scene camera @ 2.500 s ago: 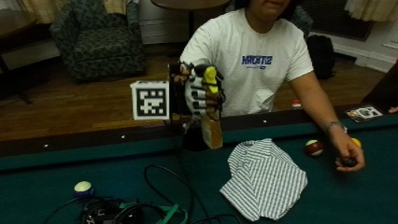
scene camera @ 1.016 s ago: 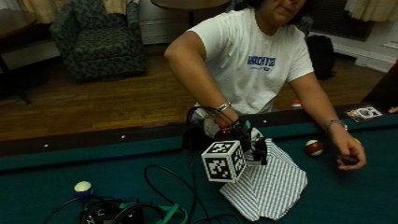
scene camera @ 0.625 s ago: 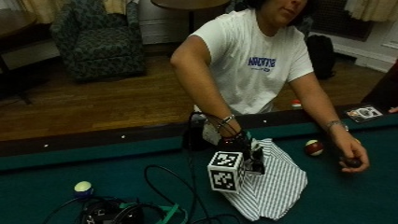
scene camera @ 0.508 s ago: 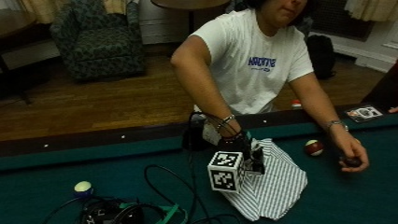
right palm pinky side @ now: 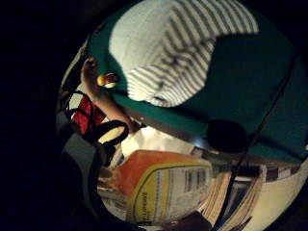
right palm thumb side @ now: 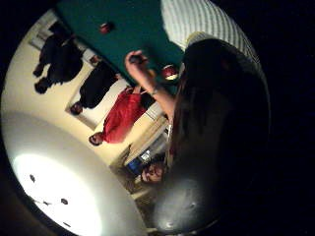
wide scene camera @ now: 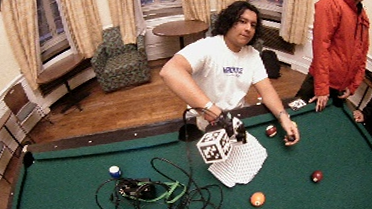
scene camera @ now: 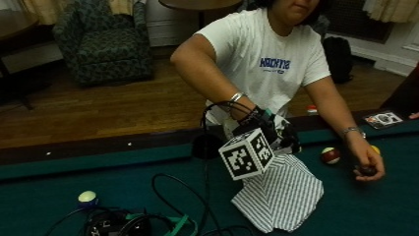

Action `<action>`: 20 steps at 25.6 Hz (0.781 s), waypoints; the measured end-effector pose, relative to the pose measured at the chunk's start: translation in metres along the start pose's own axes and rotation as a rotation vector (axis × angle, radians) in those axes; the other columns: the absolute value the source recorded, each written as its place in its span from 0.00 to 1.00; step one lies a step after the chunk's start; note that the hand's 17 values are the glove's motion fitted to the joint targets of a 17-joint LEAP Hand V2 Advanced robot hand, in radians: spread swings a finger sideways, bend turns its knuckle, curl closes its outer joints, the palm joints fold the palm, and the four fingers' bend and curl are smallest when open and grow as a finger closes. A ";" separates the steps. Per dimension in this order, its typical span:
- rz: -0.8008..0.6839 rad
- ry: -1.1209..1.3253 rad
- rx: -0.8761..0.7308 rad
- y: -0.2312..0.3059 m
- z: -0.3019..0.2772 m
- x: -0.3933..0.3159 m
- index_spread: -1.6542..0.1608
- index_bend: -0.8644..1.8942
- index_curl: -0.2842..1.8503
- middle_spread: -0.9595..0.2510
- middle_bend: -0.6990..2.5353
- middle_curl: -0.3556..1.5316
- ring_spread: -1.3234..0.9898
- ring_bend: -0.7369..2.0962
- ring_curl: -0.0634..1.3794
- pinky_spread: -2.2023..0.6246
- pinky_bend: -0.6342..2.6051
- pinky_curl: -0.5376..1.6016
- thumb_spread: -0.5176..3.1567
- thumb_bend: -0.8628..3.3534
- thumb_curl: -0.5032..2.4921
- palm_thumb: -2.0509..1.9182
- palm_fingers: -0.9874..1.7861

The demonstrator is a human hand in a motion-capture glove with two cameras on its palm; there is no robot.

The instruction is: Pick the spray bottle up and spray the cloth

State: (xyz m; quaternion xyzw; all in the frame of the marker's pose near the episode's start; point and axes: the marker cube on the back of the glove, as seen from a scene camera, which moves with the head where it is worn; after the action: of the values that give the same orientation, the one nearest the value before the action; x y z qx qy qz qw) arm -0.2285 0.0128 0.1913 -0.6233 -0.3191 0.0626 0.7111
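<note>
A white cloth with grey stripes (scene camera: 282,194) lies crumpled on the green pool table (scene camera: 78,172); it also shows as the cloth (wide scene camera: 241,163), (right palm pinky side: 183,53). My gloved right hand (scene camera: 262,123) hovers just above the cloth's near edge, fingers curled round the spray bottle. In the outside view the hand largely hides the bottle. The little finger side palm view shows the bottle's orange body and yellow label (right palm pinky side: 159,187) close to the palm. The person's bare left hand (scene camera: 367,169) rests on the felt beside the cloth, holding a dark ball.
A red-and-white ball (scene camera: 330,155) and a yellow ball (scene camera: 374,149) lie by the bare hand. A blue-and-white ball (scene camera: 87,197) and a tangle of cables (scene camera: 131,223) sit at the front left. A corner pocket (scene camera: 206,146) opens in the rail behind the hand.
The hand brought the bottle down from upright above the rail to over the cloth. In the last half second it has lifted a little. The cloth and bare hand stay put.
</note>
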 end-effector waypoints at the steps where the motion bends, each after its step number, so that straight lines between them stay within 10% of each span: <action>1: -0.046 -0.011 0.019 0.007 -0.007 -0.010 0.78 0.47 0.42 0.63 0.43 0.51 0.48 0.54 0.40 0.67 0.37 0.46 0.25 0.20 0.44 0.76 0.85; 20: -0.987 -0.192 0.293 0.060 0.000 -0.118 0.78 0.46 0.42 0.63 0.43 0.51 0.48 0.54 0.40 0.67 0.37 0.46 0.24 0.20 0.45 0.76 0.85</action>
State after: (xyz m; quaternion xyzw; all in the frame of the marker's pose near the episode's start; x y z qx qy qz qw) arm -0.3030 -0.0313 0.0919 -0.2844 -0.6266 -0.1789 0.7032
